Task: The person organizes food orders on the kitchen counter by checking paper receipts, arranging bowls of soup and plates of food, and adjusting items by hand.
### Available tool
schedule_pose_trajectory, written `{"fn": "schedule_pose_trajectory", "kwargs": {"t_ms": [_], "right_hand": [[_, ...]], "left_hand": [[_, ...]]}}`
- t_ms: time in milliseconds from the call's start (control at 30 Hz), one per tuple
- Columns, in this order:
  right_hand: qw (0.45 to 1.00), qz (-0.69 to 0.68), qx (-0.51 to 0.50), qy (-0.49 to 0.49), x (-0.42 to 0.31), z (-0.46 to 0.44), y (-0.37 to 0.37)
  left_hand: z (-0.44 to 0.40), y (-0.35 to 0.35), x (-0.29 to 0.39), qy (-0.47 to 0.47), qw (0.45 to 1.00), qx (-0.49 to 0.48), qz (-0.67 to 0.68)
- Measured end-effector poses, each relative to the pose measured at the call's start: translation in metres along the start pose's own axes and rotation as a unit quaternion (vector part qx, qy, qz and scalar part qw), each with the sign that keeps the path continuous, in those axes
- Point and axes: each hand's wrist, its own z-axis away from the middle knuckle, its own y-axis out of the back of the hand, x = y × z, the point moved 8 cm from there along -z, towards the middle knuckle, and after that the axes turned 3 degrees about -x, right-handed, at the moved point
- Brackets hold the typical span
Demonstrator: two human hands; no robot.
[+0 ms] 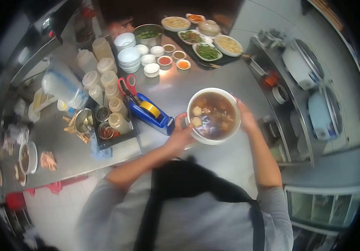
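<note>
A large white bowl [214,141] of brown soup, with pale round pieces floating in it, is held level between my two hands at the front edge of the steel counter [163,94]. My left hand [180,136] grips the bowl's left side, its thumb near the rim. On the right side, my right hand [245,115] is wrapped round the wall, its fingers partly hidden. Just left of the bowl stands a blue tape dispenser [157,121] with yellow tape. Red-handled scissors [127,85] are behind it.
Squeeze bottles [117,106] crowd a black tray at left. Stacked white bowls [129,58] and small sauce dishes [165,61] stand farther back. A dark tray [226,60] carries side dishes. At right are a shelf unit [272,106] and rice cookers [303,65].
</note>
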Motion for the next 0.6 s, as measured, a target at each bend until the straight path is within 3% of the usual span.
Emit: {"fn": "schedule_pose_trajectory", "kwargs": {"t_ms": [233, 367, 533, 600], "right_hand": [[0.993, 0.017, -0.118, 0.001, 0.04, -0.12, 0.023], [0.975, -0.051, -0.214, -0.014, 0.081, -0.184, 0.022], [0.961, -0.084, -0.26, -0.046, 0.094, -0.214, 0.01], [0.956, -0.103, -0.269, -0.055, 0.099, -0.219, 0.009]], "left_hand": [[-0.092, 0.031, -0.035, -0.076, 0.992, 0.101, -0.016], [-0.103, 0.021, -0.02, -0.153, 0.975, 0.161, 0.005], [-0.104, 0.012, -0.005, -0.172, 0.962, 0.21, 0.004], [-0.102, 0.014, -0.003, -0.137, 0.952, 0.233, -0.144]]}}
